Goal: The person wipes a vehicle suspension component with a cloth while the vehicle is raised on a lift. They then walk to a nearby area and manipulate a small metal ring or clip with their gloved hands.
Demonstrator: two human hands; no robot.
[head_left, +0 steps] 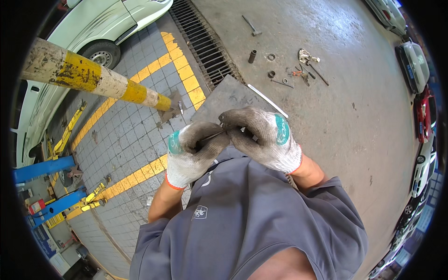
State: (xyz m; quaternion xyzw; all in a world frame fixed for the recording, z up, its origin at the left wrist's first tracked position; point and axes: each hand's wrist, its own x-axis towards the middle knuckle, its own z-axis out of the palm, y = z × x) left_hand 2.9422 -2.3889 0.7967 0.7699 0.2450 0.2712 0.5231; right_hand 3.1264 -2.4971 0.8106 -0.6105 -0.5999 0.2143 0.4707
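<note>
My left hand (195,148) and my right hand (262,136) meet in front of my chest, both in white work gloves with grey coated palms and fingers. Fingers and thumb are pinched together on each hand, tip to tip with the other. Something small and dark may sit between the fingertips, but it is too hidden to name. Below and beyond the hands lies a dark flat sheet (227,97) on the floor, with a white strip (268,101) along its right edge.
Ahead on the concrete lie a hammer (252,26), a dark metal sleeve (252,56), a metal ring (271,57), pliers (301,74), a crumpled rag (306,56) and a rod (319,74). A striped pillar (100,78), a floor grate (205,39) and a pale van (100,25) are to the left.
</note>
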